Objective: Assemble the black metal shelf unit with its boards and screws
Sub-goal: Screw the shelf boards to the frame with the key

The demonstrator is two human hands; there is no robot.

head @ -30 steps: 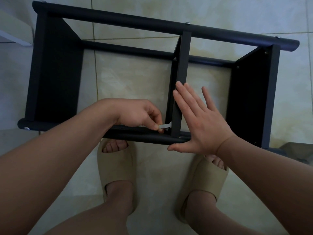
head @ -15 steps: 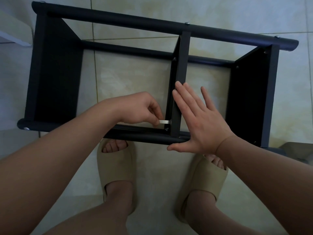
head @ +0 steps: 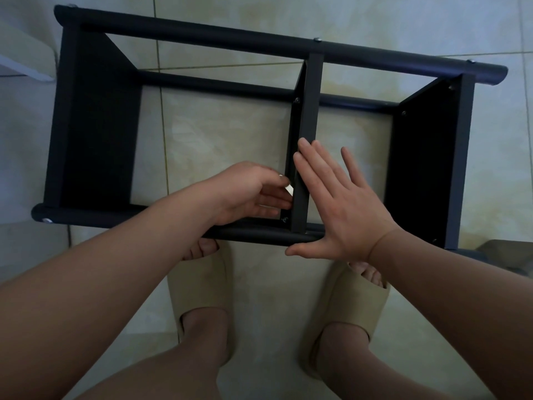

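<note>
On tiled floor, black metal shelf unit lies sideways, long axis L–R. Its black middle board runs fwd; near-end screw just beside left hand, pinching small silver tool; right hand flat on board's opp. face.

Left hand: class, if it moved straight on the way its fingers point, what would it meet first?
The left hand would probably meet the middle board first, led by the small silver tool it holds; depth is uncertain.
</note>
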